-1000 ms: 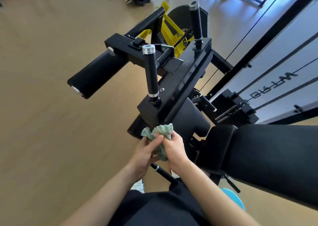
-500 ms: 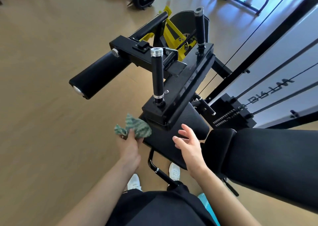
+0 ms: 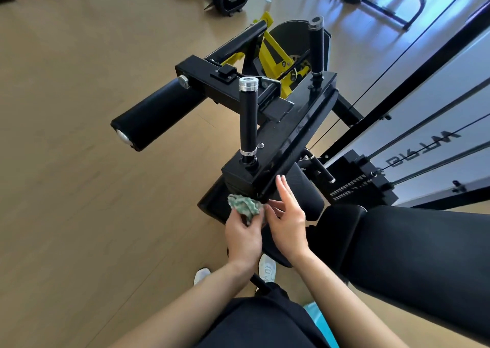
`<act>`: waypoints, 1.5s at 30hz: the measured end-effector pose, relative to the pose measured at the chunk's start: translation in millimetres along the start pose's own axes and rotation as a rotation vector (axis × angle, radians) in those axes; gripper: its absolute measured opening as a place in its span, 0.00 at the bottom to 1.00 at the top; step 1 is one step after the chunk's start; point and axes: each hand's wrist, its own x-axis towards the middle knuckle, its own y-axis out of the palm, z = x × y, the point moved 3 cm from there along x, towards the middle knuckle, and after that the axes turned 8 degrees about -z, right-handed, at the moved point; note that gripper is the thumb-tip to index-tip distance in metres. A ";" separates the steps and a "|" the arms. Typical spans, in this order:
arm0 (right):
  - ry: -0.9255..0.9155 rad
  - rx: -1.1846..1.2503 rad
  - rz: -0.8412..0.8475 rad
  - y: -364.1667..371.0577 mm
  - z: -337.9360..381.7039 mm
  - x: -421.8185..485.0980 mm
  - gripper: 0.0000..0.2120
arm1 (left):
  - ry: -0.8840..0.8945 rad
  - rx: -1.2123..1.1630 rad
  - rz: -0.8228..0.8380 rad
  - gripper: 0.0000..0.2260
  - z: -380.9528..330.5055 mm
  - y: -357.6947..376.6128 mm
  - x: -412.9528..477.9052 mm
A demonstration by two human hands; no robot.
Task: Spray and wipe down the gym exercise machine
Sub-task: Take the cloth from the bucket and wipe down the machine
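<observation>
The cloth (image 3: 245, 207) sat in the left hand (image 3: 244, 237), just left of the right hand (image 3: 287, 220). The machine frame (image 3: 281, 146) ended just behind both hands. An upright handle (image 3: 248, 117) stood on it. A roller pad (image 3: 156, 115) lay behind, to the left. A long pad (image 3: 424, 254) lay to the right.

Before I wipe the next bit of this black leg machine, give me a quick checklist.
1. Grip on the crumpled green-and-white cloth: ok, left hand holds it.
2. Cloth at the work spot: ok, beside the near corner of the black metal frame; contact, cannot tell.
3. Other hand free: ok, right hand holds nothing, fingers relaxed.
4. Spray bottle within reach: cannot tell, none clearly visible.
5. Frame wetted: cannot tell.
</observation>
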 end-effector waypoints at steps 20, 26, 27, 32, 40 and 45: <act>0.027 -0.080 0.114 -8.4 -5.8 1.9 0.43 | -0.294 -0.299 -0.084 0.10 -17.6 -15.0 54.2; -0.010 -0.115 0.135 -9.6 -6.4 1.3 0.44 | -0.474 -0.307 -0.018 0.09 -11.6 -11.1 31.5; -0.016 -0.114 0.142 -10.4 -6.8 1.6 0.45 | -0.498 -0.283 0.028 0.10 -10.5 -8.5 25.0; 0.094 0.073 0.126 -19.5 -2.3 0.4 0.41 | -0.540 -0.195 0.204 0.13 -13.2 -10.0 8.8; 0.469 0.617 0.142 -3.6 -3.4 -37.1 0.23 | -0.477 -0.082 0.412 0.13 -20.7 -20.1 4.8; 0.395 0.471 -0.093 -8.2 1.6 -21.6 0.08 | -0.403 0.016 0.183 0.04 -20.4 -26.5 7.6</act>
